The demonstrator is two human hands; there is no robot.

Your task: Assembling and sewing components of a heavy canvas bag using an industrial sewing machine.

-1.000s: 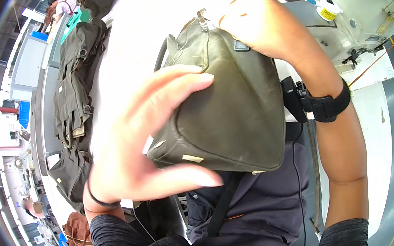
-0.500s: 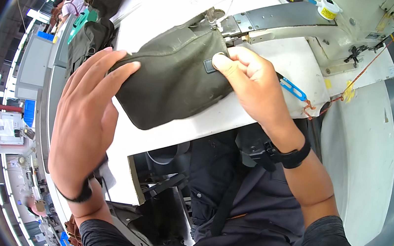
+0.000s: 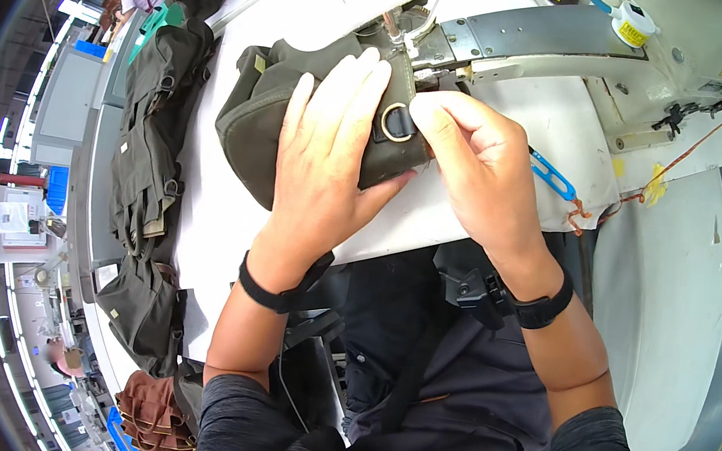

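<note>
A dark olive fabric bag (image 3: 254,134) lies on the white table under the sewing machine's needle end (image 3: 395,34). My left hand (image 3: 318,170) rests flat on it, fingers stretched out toward the machine. At the bag's right edge, my right hand (image 3: 486,174) pinches the fabric between thumb and forefinger. Just left of that pinch, a brass-coloured ring (image 3: 383,124) sits on a short dark tab. A small pale label (image 3: 260,64) shows on the bag's far left side. The fabric under my left palm is hidden.
The machine's grey arm (image 3: 540,39) runs to the right behind my hands. A blue-handled tool (image 3: 552,173) on an orange cord lies right of my right hand. Several dark bags (image 3: 150,134) line the left side, with brown pieces (image 3: 157,422) stacked nearer me.
My left hand has moved right from the bag's left edge onto its top. The bag is turned and bunched, and the ring now shows. My right hand still pinches its right edge.
</note>
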